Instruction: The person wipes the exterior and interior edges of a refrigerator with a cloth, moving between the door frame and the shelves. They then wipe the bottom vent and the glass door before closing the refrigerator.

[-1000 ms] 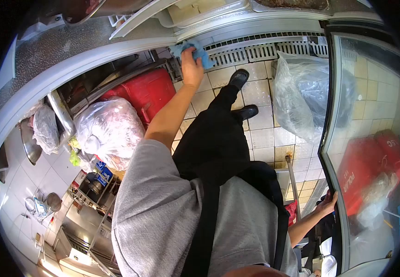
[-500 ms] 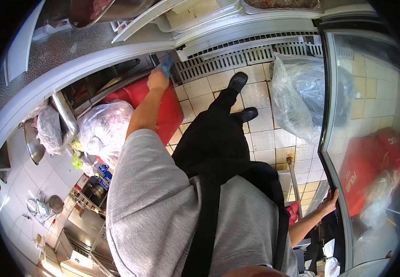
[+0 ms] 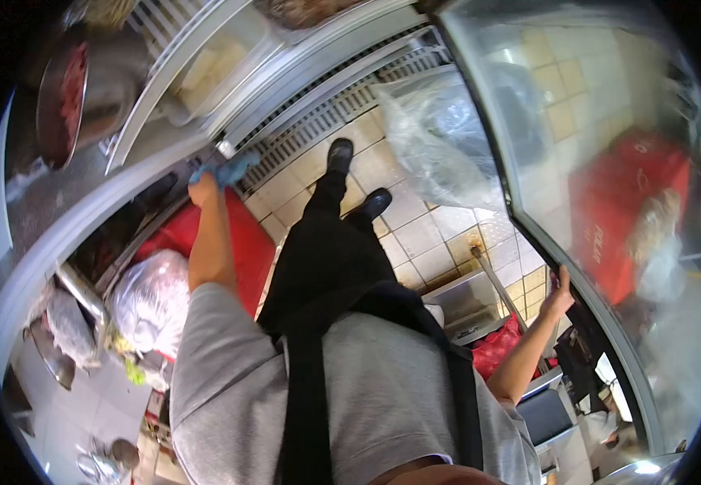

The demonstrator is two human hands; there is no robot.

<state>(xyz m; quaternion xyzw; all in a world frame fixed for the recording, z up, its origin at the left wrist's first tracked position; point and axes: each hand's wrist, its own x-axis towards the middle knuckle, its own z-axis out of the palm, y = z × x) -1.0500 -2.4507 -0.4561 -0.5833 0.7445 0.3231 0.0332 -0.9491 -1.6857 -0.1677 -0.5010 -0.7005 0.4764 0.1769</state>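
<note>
The left hand (image 3: 203, 191) presses a blue cloth (image 3: 225, 171), bunched in its grip, against the cabinet's white sill (image 3: 156, 174); the right hand (image 3: 559, 299), fingers spread, braces the open glass door (image 3: 528, 218).

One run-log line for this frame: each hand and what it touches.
left hand: holds blue cloth against white ledge | right hand: on glass door edge | nearby: red bin, tiled floor

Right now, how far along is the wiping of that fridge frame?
Done: cannot tell; no clean patch stands out. In hand: the left hand presses a blue cloth on the white frame edge, while the right hand holds the glass door open. Left: the floor grille looks untouched.
</note>
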